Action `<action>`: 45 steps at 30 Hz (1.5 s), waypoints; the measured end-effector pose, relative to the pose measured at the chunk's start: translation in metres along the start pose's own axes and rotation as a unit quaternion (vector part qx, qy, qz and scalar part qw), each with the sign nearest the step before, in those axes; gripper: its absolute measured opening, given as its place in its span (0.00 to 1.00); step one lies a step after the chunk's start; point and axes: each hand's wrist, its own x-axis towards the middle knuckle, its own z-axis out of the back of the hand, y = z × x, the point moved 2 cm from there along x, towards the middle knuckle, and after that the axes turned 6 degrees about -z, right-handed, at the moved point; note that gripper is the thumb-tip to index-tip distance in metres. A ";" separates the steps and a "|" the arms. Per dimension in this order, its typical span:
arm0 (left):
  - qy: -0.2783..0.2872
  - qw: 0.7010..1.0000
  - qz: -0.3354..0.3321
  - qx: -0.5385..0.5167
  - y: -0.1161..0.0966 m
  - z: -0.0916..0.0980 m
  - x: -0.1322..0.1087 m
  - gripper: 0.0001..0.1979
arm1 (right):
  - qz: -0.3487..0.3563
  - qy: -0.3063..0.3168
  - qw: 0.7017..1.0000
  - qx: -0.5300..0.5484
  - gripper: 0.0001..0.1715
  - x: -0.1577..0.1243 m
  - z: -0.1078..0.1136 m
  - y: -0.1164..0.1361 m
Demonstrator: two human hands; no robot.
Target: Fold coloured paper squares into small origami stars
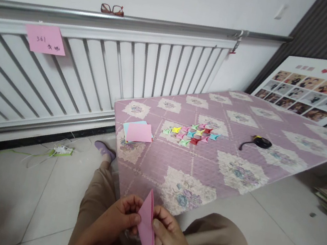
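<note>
A pink sheet of paper, folded into a triangle, is held upright over my lap at the near edge of the table. My left hand pinches its left side between thumb and fingers. On the opposite side my right hand grips the paper, thumb toward me and fingers partly behind it. Ahead on the table lies a stack of coloured paper, pink on top with blue under it. To the right of the stack, several small folded paper pieces sit in rows, in yellow, green, pink, red and blue.
A purple floral cloth covers the table. A black coiled cable lies on its right part, and a photo board leans behind. Glasses rest on the pipe above the radiator. A power strip is on the floor.
</note>
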 end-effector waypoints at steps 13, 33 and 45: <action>0.003 0.999 -0.002 -0.052 0.000 -0.002 -0.001 0.18 | 0.001 0.014 1.000 0.027 0.13 -0.001 -0.004 0.000; 0.014 0.998 -0.008 -0.065 0.003 0.001 0.000 0.17 | 0.009 0.026 0.999 -0.027 0.15 -0.004 -0.003 0.001; 0.014 0.994 -0.023 -0.106 0.006 -0.001 -0.002 0.14 | 0.010 0.039 0.999 0.032 0.17 -0.002 -0.002 -0.003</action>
